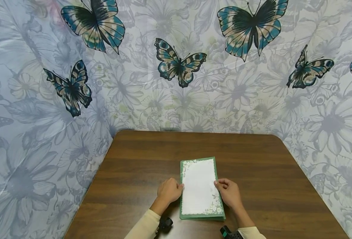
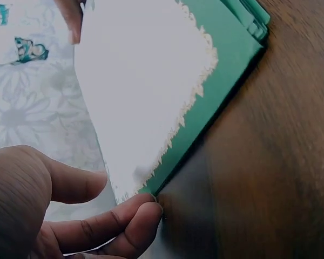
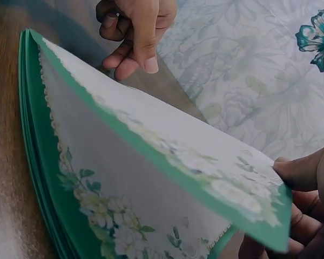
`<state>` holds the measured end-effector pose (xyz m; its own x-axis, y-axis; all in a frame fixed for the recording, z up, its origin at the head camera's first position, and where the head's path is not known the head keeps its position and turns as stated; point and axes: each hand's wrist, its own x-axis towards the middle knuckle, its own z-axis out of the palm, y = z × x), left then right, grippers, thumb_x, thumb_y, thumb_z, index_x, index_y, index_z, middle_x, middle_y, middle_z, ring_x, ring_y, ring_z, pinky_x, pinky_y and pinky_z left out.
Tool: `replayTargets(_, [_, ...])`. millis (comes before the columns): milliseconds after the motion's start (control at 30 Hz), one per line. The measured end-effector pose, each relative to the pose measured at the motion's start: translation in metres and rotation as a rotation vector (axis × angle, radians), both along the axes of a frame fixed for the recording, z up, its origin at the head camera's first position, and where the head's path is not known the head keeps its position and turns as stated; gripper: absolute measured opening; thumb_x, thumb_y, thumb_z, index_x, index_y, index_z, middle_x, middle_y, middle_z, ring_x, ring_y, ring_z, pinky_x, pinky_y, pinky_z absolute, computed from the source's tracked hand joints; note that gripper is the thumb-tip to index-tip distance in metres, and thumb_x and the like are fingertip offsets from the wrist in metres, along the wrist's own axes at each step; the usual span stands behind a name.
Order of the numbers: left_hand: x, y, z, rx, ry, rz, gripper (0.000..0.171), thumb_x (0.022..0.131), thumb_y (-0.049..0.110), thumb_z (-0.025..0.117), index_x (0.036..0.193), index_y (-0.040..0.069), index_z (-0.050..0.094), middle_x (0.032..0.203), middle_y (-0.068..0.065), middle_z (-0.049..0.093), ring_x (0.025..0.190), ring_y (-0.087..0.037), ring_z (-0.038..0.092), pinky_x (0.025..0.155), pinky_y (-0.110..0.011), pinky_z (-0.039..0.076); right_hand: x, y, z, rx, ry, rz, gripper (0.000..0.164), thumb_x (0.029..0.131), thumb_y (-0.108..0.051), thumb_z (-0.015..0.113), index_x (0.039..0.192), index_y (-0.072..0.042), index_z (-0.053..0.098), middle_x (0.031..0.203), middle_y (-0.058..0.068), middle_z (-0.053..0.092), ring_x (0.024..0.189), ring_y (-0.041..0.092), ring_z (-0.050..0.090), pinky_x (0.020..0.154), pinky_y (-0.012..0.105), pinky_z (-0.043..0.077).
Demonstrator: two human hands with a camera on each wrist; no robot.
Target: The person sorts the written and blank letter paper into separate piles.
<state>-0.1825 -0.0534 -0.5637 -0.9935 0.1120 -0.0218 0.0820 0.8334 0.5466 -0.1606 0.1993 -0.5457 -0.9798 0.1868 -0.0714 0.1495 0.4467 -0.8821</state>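
Note:
A green booklet (image 1: 199, 186) with white, flower-bordered pages lies on the wooden table, upright to the head view. My right hand (image 1: 229, 192) pinches the right edge of its top leaf (image 3: 205, 145) between thumb and fingers. That leaf is raised in the right wrist view, and a flowered page (image 3: 113, 178) shows beneath it. On the opposite side, my left hand (image 1: 170, 190) is beside the left edge, thumb extended toward the page. The left wrist view shows its loosely bent fingers (image 2: 105, 226) at the booklet's edge, with a gap between thumb and fingers.
The brown wooden table (image 1: 128, 172) extends on both sides of the booklet. Behind and beside it hangs a pale floral cloth (image 1: 164, 106) with teal butterflies. Dark wrist cameras (image 1: 165, 224) are worn on both wrists, below cream sleeves.

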Motion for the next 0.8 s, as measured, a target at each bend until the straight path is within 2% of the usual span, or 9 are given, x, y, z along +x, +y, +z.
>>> replayTargets(200, [-0.001,-0.001,-0.002,0.024,-0.010,0.013,0.062,0.096,0.040,0.058,0.043,0.023,0.031,0.040,0.011,0.022,0.037,-0.008,0.024,0.036,-0.021,0.015,-0.001,-0.003,0.007,-0.041,0.022,0.001,0.025,0.095,-0.024,0.067,0.103,-0.001,0.069,0.074,0.004,0.071,0.054,0.006,0.045,0.053,0.024,0.038])
replayTargets(433, [-0.001,-0.006,-0.001,0.094,-0.015,0.015,0.060,0.096,0.041,0.059,0.045,0.022,0.033,0.040,0.011,0.023,0.039,-0.008,0.024,0.038,-0.022,0.014,-0.001,-0.009,0.019,-0.040,0.078,0.016,0.025,0.094,-0.026,0.069,0.101,-0.002,0.071,0.079,0.007,0.074,0.061,0.005,0.054,0.058,0.023,0.043])
replayTargets(500, [-0.001,-0.007,0.001,0.114,-0.009,0.003,0.057,0.096,0.041,0.060,0.046,0.022,0.039,0.041,0.011,0.025,0.039,-0.007,0.025,0.039,-0.022,0.015,-0.002,-0.010,0.021,-0.037,0.085,0.022,0.025,0.094,-0.025,0.069,0.101,-0.001,0.070,0.079,0.007,0.074,0.062,0.005,0.055,0.058,0.022,0.044])
replayTargets(600, [0.000,-0.014,0.005,0.168,0.001,0.005,0.045,0.096,0.039,0.062,0.055,0.021,0.054,0.044,0.011,0.033,0.040,-0.007,0.030,0.039,-0.022,0.020,-0.004,-0.015,0.023,-0.036,0.089,0.033,0.022,0.094,-0.023,0.069,0.099,-0.002,0.070,0.076,0.006,0.073,0.061,0.005,0.054,0.057,0.023,0.043])
replayTargets(667, [0.001,-0.019,0.007,0.198,0.002,0.023,0.036,0.096,0.040,0.061,0.066,0.019,0.064,0.048,0.010,0.041,0.041,-0.007,0.037,0.039,-0.022,0.025,-0.005,-0.018,0.024,-0.025,0.096,0.045,0.020,0.094,-0.022,0.069,0.099,-0.002,0.069,0.073,0.005,0.071,0.058,0.006,0.050,0.056,0.023,0.042])
replayTargets(800, [-0.001,-0.032,0.014,0.249,-0.002,0.053,0.033,0.097,0.041,0.060,0.081,0.014,0.069,0.055,0.007,0.050,0.045,-0.009,0.041,0.042,-0.026,0.032,-0.006,-0.025,0.027,0.004,0.096,0.108,0.022,0.093,-0.018,0.069,0.106,0.000,0.068,0.063,0.001,0.062,0.051,0.006,0.043,0.052,0.023,0.037])
